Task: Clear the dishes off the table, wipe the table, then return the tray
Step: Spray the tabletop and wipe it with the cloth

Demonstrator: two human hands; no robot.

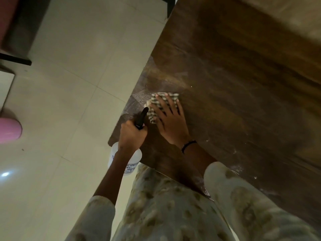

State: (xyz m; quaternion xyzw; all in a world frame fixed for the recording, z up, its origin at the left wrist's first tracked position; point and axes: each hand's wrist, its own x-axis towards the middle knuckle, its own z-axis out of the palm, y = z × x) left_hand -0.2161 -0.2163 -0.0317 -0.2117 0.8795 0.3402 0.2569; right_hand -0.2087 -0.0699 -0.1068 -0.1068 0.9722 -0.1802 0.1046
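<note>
A dark wooden table (234, 80) fills the right half of the view, with a wet, speckled patch near its left edge. My right hand (169, 119) lies flat with spread fingers on a folded checked cloth (160, 103), pressing it onto the tabletop beside that patch. My left hand (132, 134) grips the black trigger head of a translucent white spray bottle (126, 160), whose nozzle points toward the cloth. The bottle's body hangs just past the table's near-left corner. No dishes or tray are in view.
Pale floor tiles (69, 101) spread out to the left of the table. A pink round object (9, 130) sits at the far left edge. Dark furniture (15, 58) stands at the upper left. White specks lie along the table's near edge (243, 169).
</note>
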